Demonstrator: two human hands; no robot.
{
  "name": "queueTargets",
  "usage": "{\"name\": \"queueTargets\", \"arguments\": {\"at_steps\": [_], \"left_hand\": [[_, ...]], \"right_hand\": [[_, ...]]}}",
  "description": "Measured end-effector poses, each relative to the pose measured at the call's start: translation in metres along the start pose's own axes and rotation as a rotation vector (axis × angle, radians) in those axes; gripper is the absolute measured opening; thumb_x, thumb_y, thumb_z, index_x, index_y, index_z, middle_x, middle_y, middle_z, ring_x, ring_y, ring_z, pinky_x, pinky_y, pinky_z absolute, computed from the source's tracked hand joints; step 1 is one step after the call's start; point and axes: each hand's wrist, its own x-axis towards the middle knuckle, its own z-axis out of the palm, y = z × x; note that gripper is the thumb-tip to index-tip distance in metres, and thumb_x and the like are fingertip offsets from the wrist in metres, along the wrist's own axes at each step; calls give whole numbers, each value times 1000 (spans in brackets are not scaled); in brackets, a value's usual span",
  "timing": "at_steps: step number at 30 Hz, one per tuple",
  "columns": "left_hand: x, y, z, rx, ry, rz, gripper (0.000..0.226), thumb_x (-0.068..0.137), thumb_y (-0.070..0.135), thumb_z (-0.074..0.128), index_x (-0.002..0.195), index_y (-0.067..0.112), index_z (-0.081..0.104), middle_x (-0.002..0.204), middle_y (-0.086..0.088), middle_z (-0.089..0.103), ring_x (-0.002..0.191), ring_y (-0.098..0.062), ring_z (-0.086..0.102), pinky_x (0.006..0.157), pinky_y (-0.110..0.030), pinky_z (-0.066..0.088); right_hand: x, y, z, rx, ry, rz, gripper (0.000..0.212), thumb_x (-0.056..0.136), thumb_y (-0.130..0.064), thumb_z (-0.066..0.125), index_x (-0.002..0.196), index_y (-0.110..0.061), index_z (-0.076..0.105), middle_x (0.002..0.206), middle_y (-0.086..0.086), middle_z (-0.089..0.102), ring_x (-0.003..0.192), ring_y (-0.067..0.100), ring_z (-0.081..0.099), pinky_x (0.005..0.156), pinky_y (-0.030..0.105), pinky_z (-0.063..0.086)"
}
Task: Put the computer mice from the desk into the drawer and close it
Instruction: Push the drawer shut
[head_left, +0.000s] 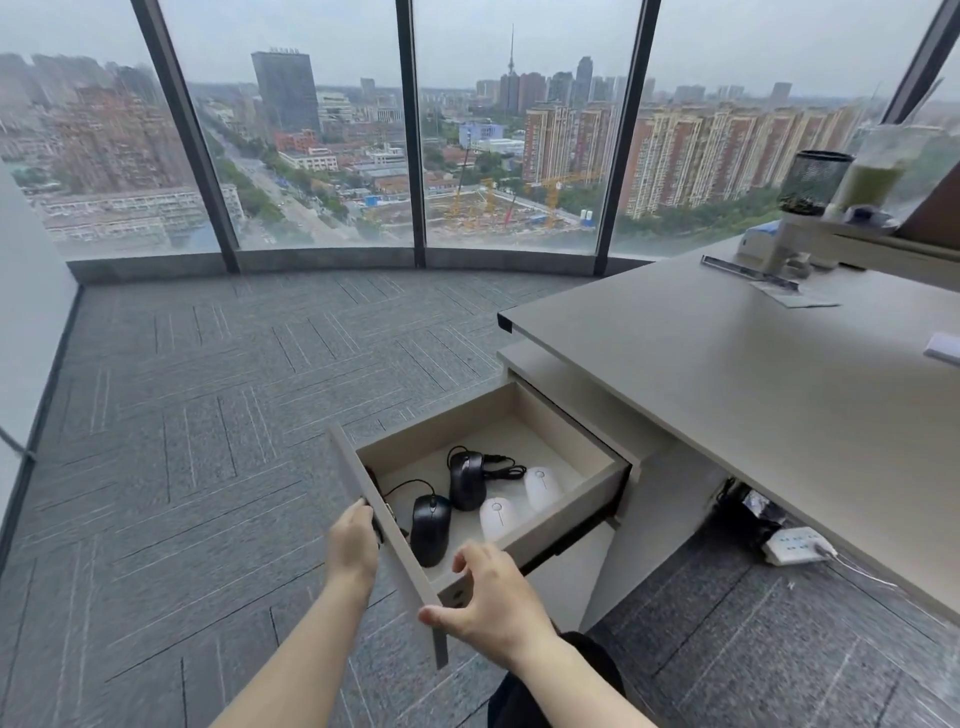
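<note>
The beige drawer (566, 535) stands pulled out from the cabinet under the desk (753, 374). Inside lie two black wired mice (430, 527) (466, 480) and two white mice (497, 517) (542, 487). My left hand (353, 545) grips the top edge of the drawer front (363, 488), fingers curled over it. My right hand (491, 597) rests at the near corner of the drawer, thumb on the front panel and fingers over the side rim. No mouse is visible on the desk top.
The desk's far end carries a mesh pen holder (811, 182), a cup of green drink (878, 171) and a monitor-arm base (779, 249). A white power strip (797, 545) lies on the carpet under the desk. Floor-to-ceiling windows stand ahead.
</note>
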Motion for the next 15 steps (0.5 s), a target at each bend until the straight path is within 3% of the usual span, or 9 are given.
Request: {"name": "queueTargets", "arguments": {"at_steps": [4,7,12,15], "left_hand": [[-2,6,14,-35,-50,-6,33,80,36,39,80,15,64,92,-15,70,91,-33,63,89,-50,47],[-2,13,27,-49,-107,-7,30,83,38,40,83,18,62,92,-9,68,92,-26,60,87,-45,46],[2,25,67,-79,-225,-6,35,93,37,37,103,24,67,108,0,67,108,-20,59,103,-44,43],[6,32,93,-96,-273,10,29,97,34,36,91,28,64,100,4,64,98,-15,58,101,-42,42]], "right_hand": [[1,9,-7,39,43,33,45,68,-62,64,96,-32,43,105,-8,53,98,12,49,82,29,48],[3,16,-16,33,85,45,39,72,-56,61,95,-30,44,100,-9,53,92,12,51,76,26,46],[13,35,-30,50,189,101,27,79,-43,58,96,-24,47,97,-7,57,88,15,57,76,34,54],[19,48,-42,35,240,155,25,82,-39,57,101,-25,47,99,-7,57,88,15,58,71,34,54]]}}
